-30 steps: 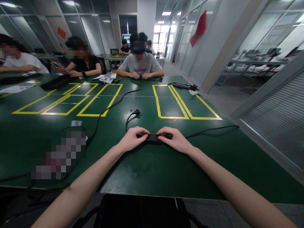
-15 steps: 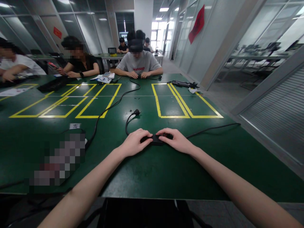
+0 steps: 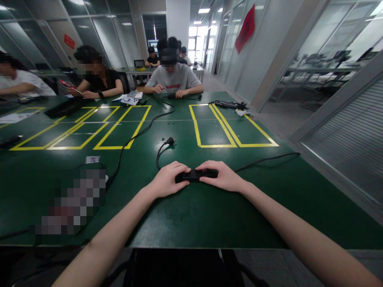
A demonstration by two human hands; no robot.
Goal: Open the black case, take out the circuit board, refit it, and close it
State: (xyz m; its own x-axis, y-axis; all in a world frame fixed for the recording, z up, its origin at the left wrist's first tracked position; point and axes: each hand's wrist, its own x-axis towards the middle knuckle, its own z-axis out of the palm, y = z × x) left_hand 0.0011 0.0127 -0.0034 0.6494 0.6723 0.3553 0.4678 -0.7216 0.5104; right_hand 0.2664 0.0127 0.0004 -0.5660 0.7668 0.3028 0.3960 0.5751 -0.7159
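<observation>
A black power adapter point(image 3: 195, 175) lies flat on the green table, straight in front of me. My left hand point(image 3: 167, 180) grips its left end, thumb on the near side and fingers on the far side. Round the right end, my right hand point(image 3: 225, 176) is closed in the same way. Both ends of the adapter are partly covered by the hands. A short cord with a black plug point(image 3: 170, 141) curves out beyond my left hand. From behind my right hand, a black cable point(image 3: 266, 160) runs off to the right.
Yellow tape point(image 3: 218, 146) marks rectangles on the green table point(image 3: 191, 223). A long cable point(image 3: 146, 126) crosses it at left, near a pixelated object point(image 3: 74, 203) and a small label point(image 3: 92, 159). A folded tripod-like black item point(image 3: 230, 105) lies far right. Co-workers sit opposite.
My fingers have spread a little along the adapter, and more of its middle shows. The person opposite has raised one hand off the table. The whole view has shifted slightly.
</observation>
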